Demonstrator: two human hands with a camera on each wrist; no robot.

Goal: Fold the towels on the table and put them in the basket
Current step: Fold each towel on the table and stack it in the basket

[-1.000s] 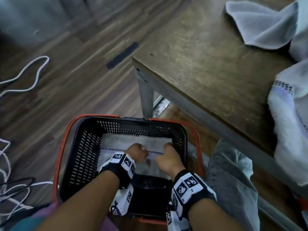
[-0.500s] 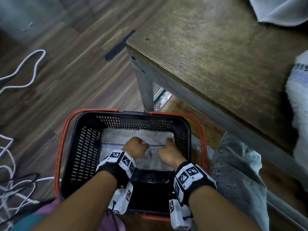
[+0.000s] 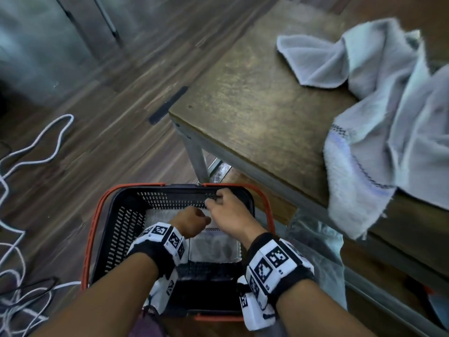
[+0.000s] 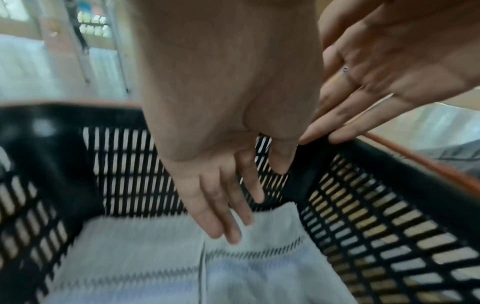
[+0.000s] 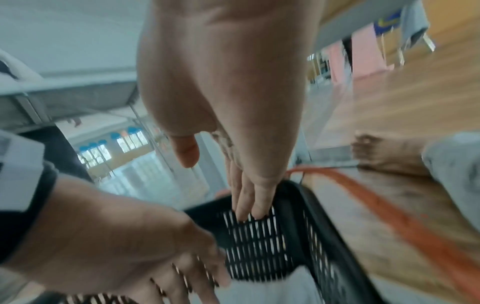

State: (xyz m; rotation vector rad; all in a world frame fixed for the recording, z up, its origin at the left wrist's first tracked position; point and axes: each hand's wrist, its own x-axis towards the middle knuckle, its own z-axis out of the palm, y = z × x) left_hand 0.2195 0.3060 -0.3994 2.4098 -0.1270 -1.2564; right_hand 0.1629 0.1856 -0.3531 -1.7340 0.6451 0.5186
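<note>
Black mesh basket [image 3: 116, 229] with orange rim sits on the floor by the table [image 3: 255, 113] leg; a folded towel [image 4: 145, 253] lies flat on its bottom. Left hand [image 4: 226, 156] hovers just above that towel, fingers straight, holding nothing. Right hand [image 3: 230, 215] is over the basket's far wall, fingers loosely extended, empty. Loose towels [image 3: 379, 98] are heaped on the table beyond the basket.

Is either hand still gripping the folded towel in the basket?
No: in the left wrist view the left hand and right hand have straight fingers above the folded towel in the basket.
</note>
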